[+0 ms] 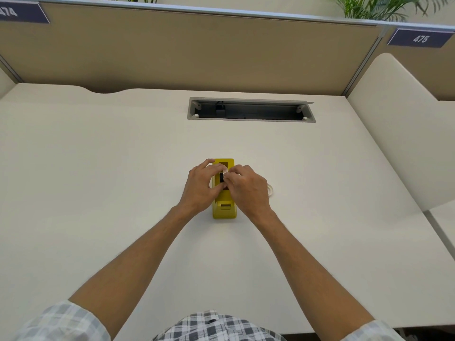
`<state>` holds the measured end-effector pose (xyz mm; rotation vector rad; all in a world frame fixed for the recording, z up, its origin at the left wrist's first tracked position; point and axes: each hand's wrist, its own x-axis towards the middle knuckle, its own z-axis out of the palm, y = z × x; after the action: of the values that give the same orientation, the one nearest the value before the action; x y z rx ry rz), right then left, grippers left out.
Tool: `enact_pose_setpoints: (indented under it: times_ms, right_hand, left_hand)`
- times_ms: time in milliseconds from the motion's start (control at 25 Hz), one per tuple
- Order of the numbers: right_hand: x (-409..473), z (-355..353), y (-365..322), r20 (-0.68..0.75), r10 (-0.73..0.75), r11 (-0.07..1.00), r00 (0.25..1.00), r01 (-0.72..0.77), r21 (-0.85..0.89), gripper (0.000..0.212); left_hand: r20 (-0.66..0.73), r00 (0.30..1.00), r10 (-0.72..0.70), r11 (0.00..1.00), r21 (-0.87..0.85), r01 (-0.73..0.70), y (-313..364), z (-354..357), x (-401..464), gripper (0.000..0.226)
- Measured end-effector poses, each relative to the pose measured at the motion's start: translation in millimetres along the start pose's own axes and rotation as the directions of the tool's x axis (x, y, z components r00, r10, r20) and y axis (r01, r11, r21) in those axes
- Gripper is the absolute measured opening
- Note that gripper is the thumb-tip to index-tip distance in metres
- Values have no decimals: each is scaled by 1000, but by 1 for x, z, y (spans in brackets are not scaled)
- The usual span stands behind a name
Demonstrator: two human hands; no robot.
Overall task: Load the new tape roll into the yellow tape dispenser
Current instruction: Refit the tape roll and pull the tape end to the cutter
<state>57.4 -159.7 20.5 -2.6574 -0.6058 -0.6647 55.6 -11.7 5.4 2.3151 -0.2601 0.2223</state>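
The yellow tape dispenser (224, 209) stands on the white desk (98, 168), its cutter end toward me. Both hands meet over its open roll bay. My left hand (200, 187) and my right hand (247, 189) pinch a translucent tape roll (225, 169) with a black hub (221, 177) from either side, right at the bay. Fingers hide most of the roll, and I cannot tell whether it is seated. A second clear tape ring (270, 189) lies flat on the desk, just right of my right hand and partly hidden by it.
An open cable tray (251, 110) is recessed in the desk behind the dispenser. A beige partition (187, 50) closes off the back and a white side panel (398, 124) rises on the right.
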Motion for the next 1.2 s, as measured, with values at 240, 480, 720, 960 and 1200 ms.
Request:
enact_pose_setpoints:
  times_ms: [240,480,720,960,1200]
  right_hand:
    - [6,-1,0,23,-7,1000,1000,8,-16,10]
    - [6,-2,2,42,-19,999,999,21,-28,4]
    - [1,-3,4,44,-63,998,997,64,-16,6]
    - [4,1,4,162,26,998,986,-35,52,8]
    - [-4,1,2,200,49,996,979,-63,69,12]
  left_hand:
    - [9,1000,12,1000,3,-12,1,-1,0,28]
    - [6,1000,17,1000,10,-18,1,-1,0,30]
    - [5,1000,10,1000,20,-10,1,0,-1,28]
    - [-15,1000,2,1000,12,-2,-2,2,-3,33]
    - [-30,995,-95,991,-94,91,-1,10,-16,46]
